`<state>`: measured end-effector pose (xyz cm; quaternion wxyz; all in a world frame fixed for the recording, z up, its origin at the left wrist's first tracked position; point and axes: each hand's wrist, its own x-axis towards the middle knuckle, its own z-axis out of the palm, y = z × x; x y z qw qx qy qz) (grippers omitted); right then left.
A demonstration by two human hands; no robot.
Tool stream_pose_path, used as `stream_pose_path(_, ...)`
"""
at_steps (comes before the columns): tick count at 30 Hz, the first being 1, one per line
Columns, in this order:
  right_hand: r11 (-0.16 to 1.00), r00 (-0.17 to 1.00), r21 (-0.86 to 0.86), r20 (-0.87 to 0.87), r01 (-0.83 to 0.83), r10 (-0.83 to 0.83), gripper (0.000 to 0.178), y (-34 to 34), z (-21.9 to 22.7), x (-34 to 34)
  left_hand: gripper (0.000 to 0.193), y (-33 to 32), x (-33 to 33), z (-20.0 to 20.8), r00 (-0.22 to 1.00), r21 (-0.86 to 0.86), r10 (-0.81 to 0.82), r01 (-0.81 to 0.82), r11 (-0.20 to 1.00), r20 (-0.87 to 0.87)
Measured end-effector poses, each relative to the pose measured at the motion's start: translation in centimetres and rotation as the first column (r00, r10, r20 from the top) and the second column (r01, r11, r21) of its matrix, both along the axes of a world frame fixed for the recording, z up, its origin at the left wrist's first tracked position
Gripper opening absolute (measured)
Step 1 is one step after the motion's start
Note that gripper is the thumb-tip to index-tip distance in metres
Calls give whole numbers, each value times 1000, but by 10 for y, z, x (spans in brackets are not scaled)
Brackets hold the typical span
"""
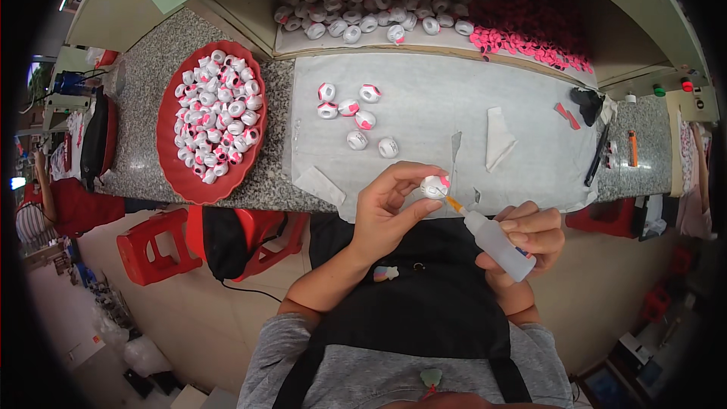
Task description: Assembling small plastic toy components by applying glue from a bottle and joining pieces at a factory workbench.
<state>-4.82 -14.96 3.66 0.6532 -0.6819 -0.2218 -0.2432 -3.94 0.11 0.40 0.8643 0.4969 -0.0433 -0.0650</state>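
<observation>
Between the thumb and fingers of my left hand (386, 208) is a small round white plastic piece (433, 187) with a pink patch. My right hand (536, 231) is wrapped around a translucent squeeze bottle (494, 244). The bottle is tilted, and its narrow orange nozzle (454, 204) meets the lower right side of the white piece or is very close to it. Both hands are over the near edge of the paper-covered worktop (424, 91). Beyond my left hand, several similar white and pink pieces (365, 120) lie loosely grouped on the paper.
A red scalloped tray (164, 129) heaped with white and pink pieces stands at the left. Under the shelf are piled white pieces (352, 34) and small pink parts (522, 47). Folded white paper (498, 140), a black pen (597, 155) and an orange lighter (633, 148) lie to the right.
</observation>
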Motion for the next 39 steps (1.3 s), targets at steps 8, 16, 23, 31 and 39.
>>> stream_pose_path(8, 998, 999, -55, -34, -31, 29, 41, -1, 2, 0, 32, 1, 1, -2, 986, 197, 21, -53, 979, 163)
stream_pose_path(16, 998, 1000, -57, -10, -7, 6, 43, -10, 0, 10, 32, 2, 6, -4, 966, 248, 56, -120, 961, 252)
stream_pose_path(23, 998, 856, 26, -514, -50, 57, 26, -31, -3, 76, 35, 30, 15, 0, 954, 60, 289, -295, 954, 82)
stream_pose_path(31, 647, 915, -716, -30, 261, -402, 25, -32, -42, 167, 35, 23, 11, -1, 965, 22, 262, -263, 965, 22)
stream_pose_path(39, 988, 830, -113, -557, -101, 21, 25, -22, -16, 126, 35, 26, 13, -5, 972, -1, 234, -234, 972, 16)
